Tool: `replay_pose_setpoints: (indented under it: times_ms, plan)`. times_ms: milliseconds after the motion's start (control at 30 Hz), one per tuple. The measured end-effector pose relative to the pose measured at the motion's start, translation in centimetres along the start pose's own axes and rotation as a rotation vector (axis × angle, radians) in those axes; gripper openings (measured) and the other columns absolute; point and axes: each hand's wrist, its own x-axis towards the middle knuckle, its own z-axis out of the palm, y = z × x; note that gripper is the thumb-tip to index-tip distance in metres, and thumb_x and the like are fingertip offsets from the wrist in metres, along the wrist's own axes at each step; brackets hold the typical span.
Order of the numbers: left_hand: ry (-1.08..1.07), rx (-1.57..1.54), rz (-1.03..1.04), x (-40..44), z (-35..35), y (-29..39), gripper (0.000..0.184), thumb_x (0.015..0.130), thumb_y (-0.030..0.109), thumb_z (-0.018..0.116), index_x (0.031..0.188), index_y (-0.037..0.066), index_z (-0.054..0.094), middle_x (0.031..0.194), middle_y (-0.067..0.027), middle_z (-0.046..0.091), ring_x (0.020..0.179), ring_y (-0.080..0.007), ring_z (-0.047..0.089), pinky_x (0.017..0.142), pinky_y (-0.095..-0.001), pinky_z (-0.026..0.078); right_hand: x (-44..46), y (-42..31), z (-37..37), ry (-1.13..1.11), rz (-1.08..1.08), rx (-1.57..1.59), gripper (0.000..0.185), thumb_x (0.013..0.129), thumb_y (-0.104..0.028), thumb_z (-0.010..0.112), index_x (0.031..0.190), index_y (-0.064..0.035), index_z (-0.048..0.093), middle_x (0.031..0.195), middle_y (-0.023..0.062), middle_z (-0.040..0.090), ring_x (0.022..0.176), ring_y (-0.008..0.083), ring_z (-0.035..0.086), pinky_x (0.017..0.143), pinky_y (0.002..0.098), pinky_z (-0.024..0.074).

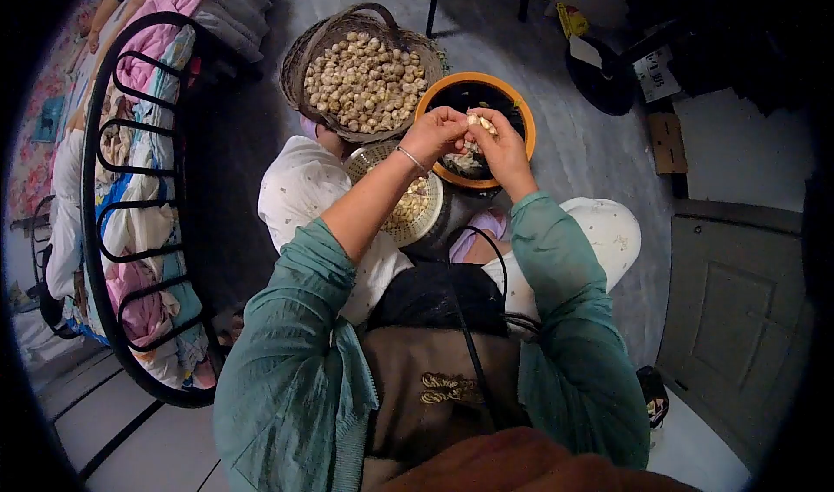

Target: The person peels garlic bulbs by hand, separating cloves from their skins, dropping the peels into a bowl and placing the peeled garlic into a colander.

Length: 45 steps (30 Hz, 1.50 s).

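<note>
Both arms reach forward, converging ahead of the torso. Left forearm (373, 201) slants inward, bare from mid-forearm; left sleeve (300, 296) bunched above. Right sleeve (560, 257) runs nearly to the right wrist (519, 186). Left hand (441, 136) back uppermost, fingers bent, tips drawn in toward the thumb; exact fingertip contact hidden. Right hand (504, 149) curled into a closed grip, thumb along the inner side, fingers partly hidden. Hands close together at the fingertips, wrists apart. Knees spread wide, one either side.
</note>
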Motion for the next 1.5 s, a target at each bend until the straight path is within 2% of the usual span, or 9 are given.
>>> replay_pose_setpoints:
  times_ms: [100,167,367,600,767,1133,1233,1433,1500]
  plan:
    - [-0.017,-0.029,-0.051,-0.2,-0.1,0.5,0.021,0.089,0.028,0.057,0.087,0.008,0.053,0.071,-0.0017,0.055,0.059,-0.0095,0.052,0.056,-0.025,0.047,-0.2,-0.2,0.2,0.012,-0.095,-0.008,0.017,0.087,-0.015,0.057,0.1,-0.0044,0.057,0.083,0.0038,0.061,0.074,0.0093,0.057,0.066,0.0252,0.0459]
    - [0.005,0.054,-0.051,0.1,-0.2,0.5,0.022,0.089,0.029,0.057,0.086,0.008,0.053,0.07,-0.0014,0.054,0.058,-0.0098,0.052,0.054,-0.0246,0.047,0.0,0.3,0.2,0.03,-0.272,-0.276,0.017,0.088,-0.015,0.056,0.101,-0.0041,0.057,0.085,0.0054,0.062,0.076,0.0109,0.058,0.069,0.0263,0.0462]
    - [-0.005,0.091,-0.046,0.1,-0.3,0.2,0.022,0.09,0.029,0.054,0.085,0.008,0.053,0.067,-0.001,0.052,0.056,-0.0105,0.051,0.049,-0.0239,0.045,-0.4,-0.1,0.4,-0.052,-0.1,-0.107,0.018,0.091,-0.016,0.053,0.101,-0.0022,0.054,0.082,0.0055,0.061,0.076,0.011,0.058,0.068,0.0264,0.0462]
    - [0.011,0.003,-0.044,-0.1,0.0,0.0,0.021,0.09,0.028,0.054,0.085,0.008,0.053,0.067,-0.0011,0.052,0.054,-0.0101,0.049,0.052,-0.025,0.045,-0.4,-0.1,0.5,-0.057,-0.107,-0.059,0.019,0.092,-0.017,0.052,0.102,-0.0018,0.055,0.08,0.0046,0.061,0.073,0.0108,0.058,0.067,0.0258,0.0463]
    - [0.012,-0.099,-0.09,-0.3,0.4,0.4,0.022,0.091,0.03,0.053,0.085,0.008,0.052,0.067,-0.0008,0.051,0.053,-0.0101,0.048,0.051,-0.0247,0.044,0.3,-0.1,-0.2,-0.1,0.151,0.213,0.021,0.091,-0.016,0.052,0.106,-0.002,0.055,0.081,0.0045,0.061,0.072,0.0112,0.058,0.065,0.024,0.0462]
    - [0.033,0.13,-0.113,-0.3,0.5,0.4,0.03,0.092,0.036,0.048,0.085,0.007,0.052,0.064,-0.0002,0.049,0.053,-0.0093,0.048,0.046,-0.0241,0.042,0.0,0.7,0.2,-0.065,0.021,0.014,0.02,0.093,-0.019,0.05,0.106,-0.0047,0.053,0.078,0.0026,0.058,0.067,0.0084,0.054,0.061,0.0229,0.0437]
    - [0.03,0.349,-0.048,-0.8,1.3,0.8,0.034,0.094,0.036,0.042,0.081,0.005,0.051,0.062,-0.001,0.049,0.047,-0.0111,0.048,0.041,-0.0231,0.04,0.0,1.1,0.4,-0.049,0.058,0.068,0.019,0.093,-0.02,0.048,0.105,-0.0063,0.053,0.076,0.001,0.055,0.063,0.0069,0.049,0.058,0.0224,0.0412]
    - [0.153,0.737,0.329,-0.7,1.4,-0.9,0.039,0.095,0.035,0.036,0.088,0.002,0.055,0.065,-0.007,0.053,0.061,-0.0182,0.055,0.056,-0.0313,0.044,-0.5,0.7,1.2,0.004,0.077,0.076,0.016,0.094,-0.021,0.045,0.102,-0.0081,0.051,0.074,-0.0004,0.05,0.063,0.0063,0.044,0.056,0.0225,0.0393]
    - [0.24,0.839,0.418,-0.6,1.3,-1.4,0.039,0.095,0.034,0.037,0.088,0.0,0.054,0.067,-0.0123,0.053,0.063,-0.026,0.055,0.062,-0.0347,0.044,-0.4,1.1,1.4,0.041,0.085,0.04,0.016,0.094,-0.021,0.044,0.102,-0.0084,0.051,0.074,-0.0004,0.049,0.062,0.0063,0.044,0.056,0.0224,0.0389]
